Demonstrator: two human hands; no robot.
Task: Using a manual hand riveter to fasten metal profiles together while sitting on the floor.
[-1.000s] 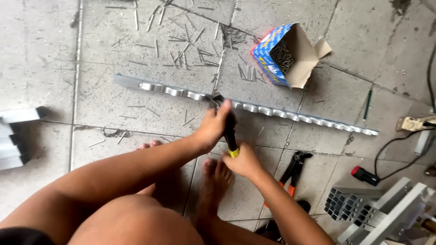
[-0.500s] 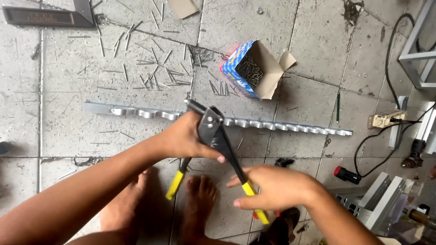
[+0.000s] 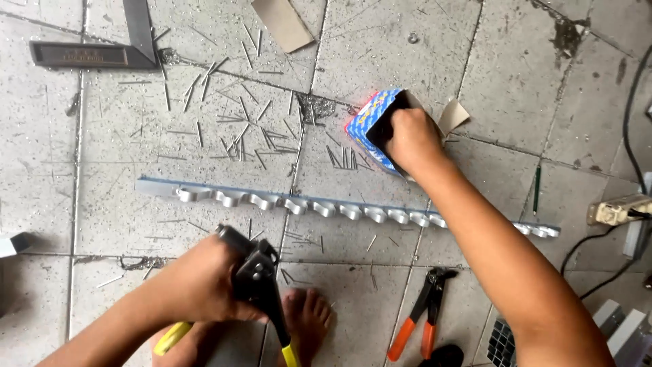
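My left hand [image 3: 204,282] grips a black rivet gun [image 3: 257,278] with yellow handle ends, held near my body just below a long aluminium strip [image 3: 326,207] with a row of curved clips that lies across the tiled floor. My right hand [image 3: 411,139] reaches forward beyond the strip, fingers inside a small blue cardboard box [image 3: 370,126] with open flaps. What the fingers hold inside the box is hidden. My bare foot [image 3: 309,319] rests on the tile beside the rivet gun.
Many spent rivet pins litter the tiles above the strip. Orange-handled pliers [image 3: 421,319] lie at lower right. A metal try square [image 3: 102,47] sits at top left, a cardboard scrap [image 3: 282,24] at top. A power strip [image 3: 618,211] and black cables are at right.
My right hand left the rivet gun's handle and reached forward into the blue box. My left hand pulled the rivet gun back from the strip toward my body.
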